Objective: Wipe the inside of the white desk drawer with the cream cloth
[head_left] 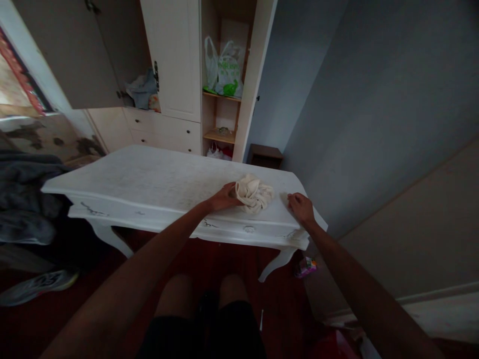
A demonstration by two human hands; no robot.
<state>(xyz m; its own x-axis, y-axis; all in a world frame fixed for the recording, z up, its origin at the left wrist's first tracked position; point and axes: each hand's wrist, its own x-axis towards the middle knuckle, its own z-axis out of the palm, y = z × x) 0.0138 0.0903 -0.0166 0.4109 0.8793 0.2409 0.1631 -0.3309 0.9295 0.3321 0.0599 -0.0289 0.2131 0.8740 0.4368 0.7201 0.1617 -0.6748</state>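
Observation:
A crumpled cream cloth (254, 193) lies on the right half of a white table (157, 172) with carved trim. My left hand (225, 196) is at the cloth's left side, its fingers curled against the fabric and partly hidden by it. To the right of the cloth, my right hand (300, 206) is over the table's right end, apart from the cloth. Its fingers are curled closed; whether something small is between them is too small to make out. Greyish smudges mark the tabletop left of the cloth.
Behind the table is a cream wardrobe (179, 65) with open doors and plastic bags (229, 75) on a shelf. Dark clothes (28, 199) are heaped at the left, above a shoe (39, 287). A brown box (265, 155) stands by the grey wall; a pink packet (307, 267) is on the floor.

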